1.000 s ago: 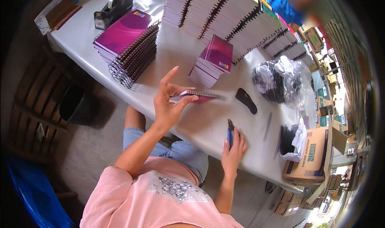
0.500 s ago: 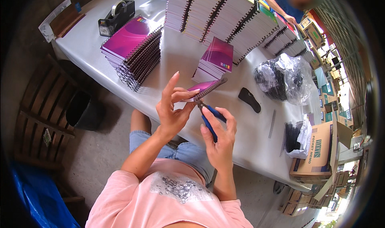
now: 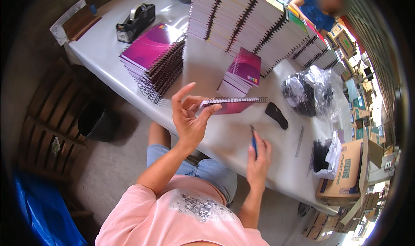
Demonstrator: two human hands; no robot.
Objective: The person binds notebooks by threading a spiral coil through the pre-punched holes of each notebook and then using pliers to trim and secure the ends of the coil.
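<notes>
Pinched by one end in my left hand (image 3: 190, 118) is a small purple spiral notebook (image 3: 233, 107), held above the table with its coil edge turned up. The coil (image 3: 263, 100) runs along that edge and sticks out past the right end. My right hand (image 3: 259, 164) is closed round blue-handled pliers (image 3: 254, 145), their dark tip apart from the notebook. Beyond the held notebook lie purple booklets (image 3: 246, 68) in a small stack. To their left stands a taller stack of coil-bound purple notebooks (image 3: 151, 51).
Tall rows of bound books (image 3: 242, 21) line the back. A black tape dispenser (image 3: 136, 23) stands at far left. Right of me are a black pouch-like object (image 3: 276, 115), a plastic bag of black coils (image 3: 309, 90), a loose coil (image 3: 299, 141) and a cardboard box (image 3: 343, 172). A co-worker (image 3: 317, 8) stands beyond.
The pliers have moved off the coil, down and to the right, with my right hand. My left hand has turned the notebook so its coil edge lies nearly level.
</notes>
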